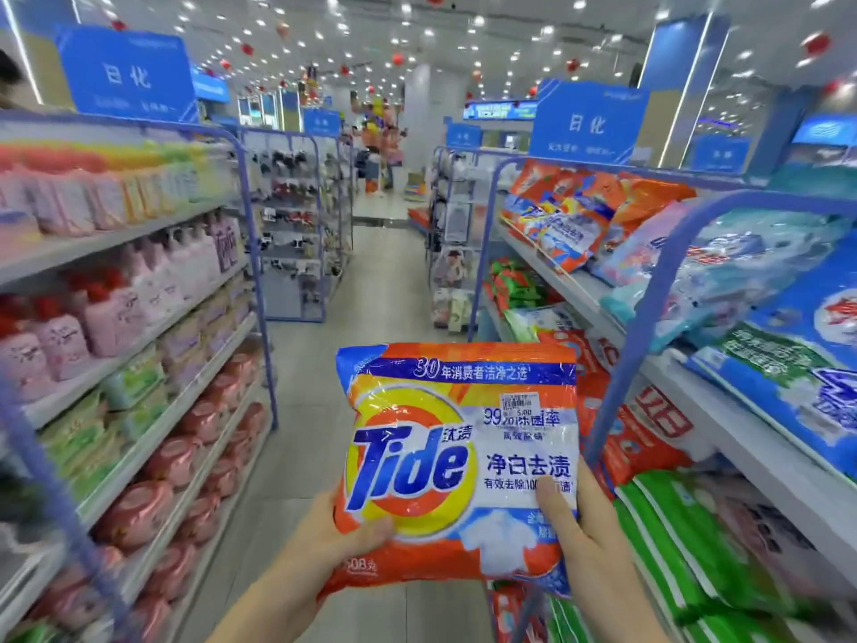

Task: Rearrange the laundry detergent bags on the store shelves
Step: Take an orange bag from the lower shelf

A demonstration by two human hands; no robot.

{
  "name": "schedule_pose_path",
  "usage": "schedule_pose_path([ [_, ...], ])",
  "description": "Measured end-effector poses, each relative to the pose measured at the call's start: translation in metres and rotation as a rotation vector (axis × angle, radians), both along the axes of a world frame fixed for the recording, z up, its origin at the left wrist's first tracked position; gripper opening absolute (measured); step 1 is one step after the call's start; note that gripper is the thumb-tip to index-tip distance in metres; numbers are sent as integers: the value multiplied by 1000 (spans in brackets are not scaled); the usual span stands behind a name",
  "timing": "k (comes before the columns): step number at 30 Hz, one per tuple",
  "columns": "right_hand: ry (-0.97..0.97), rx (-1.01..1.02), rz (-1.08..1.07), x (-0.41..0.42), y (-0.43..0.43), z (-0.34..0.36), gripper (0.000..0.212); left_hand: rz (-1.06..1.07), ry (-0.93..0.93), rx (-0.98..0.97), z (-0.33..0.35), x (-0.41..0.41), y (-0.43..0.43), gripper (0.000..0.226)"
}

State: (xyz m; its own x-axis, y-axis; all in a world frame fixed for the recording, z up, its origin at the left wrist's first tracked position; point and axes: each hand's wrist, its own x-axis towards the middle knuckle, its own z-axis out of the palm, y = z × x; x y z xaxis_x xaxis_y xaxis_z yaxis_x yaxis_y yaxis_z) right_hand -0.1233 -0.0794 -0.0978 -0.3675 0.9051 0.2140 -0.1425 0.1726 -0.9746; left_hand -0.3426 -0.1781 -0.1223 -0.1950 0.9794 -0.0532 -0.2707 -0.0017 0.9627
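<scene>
I hold an orange Tide detergent bag [457,461] upright in front of me over the aisle floor. My left hand [331,533] grips its lower left corner, thumb across the front. My right hand [579,526] grips its lower right edge, thumb on the white panel. More orange Tide bags [563,220] lie stacked on the right-hand upper shelf. Blue and white detergent bags [760,290] fill the nearer part of that shelf, and green bags [672,540] lie on the shelf below.
Blue-framed shelving [621,364] stands close on my right. On the left, shelves [153,280] carry pink bottles and refill pouches. The tiled aisle [371,290] runs ahead toward people at the far end. Blue signs hang overhead.
</scene>
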Motion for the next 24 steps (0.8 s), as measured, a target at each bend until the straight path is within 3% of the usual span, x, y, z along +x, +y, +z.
schedule_pose_path([
  [6, 25, 50, 3, -96, 96, -14, 41, 110, 96, 45, -5, -83, 89, 104],
  [12, 1, 50, -72, -195, 190, -13, 43, 144, 384, 47, -1, -198, 195, 90],
  [16, -2, -26, -163, -237, 249, -11, 54, 53, 299, 52, 12, -241, 271, 60],
  [19, -14, -68, -226, -252, 298, -12, 67, 26, 200, 40, 19, -257, 330, 52],
  [24, 36, -34, -356, -266, 383, -13, 35, 0, 77, -19, 17, -269, 443, 34],
])
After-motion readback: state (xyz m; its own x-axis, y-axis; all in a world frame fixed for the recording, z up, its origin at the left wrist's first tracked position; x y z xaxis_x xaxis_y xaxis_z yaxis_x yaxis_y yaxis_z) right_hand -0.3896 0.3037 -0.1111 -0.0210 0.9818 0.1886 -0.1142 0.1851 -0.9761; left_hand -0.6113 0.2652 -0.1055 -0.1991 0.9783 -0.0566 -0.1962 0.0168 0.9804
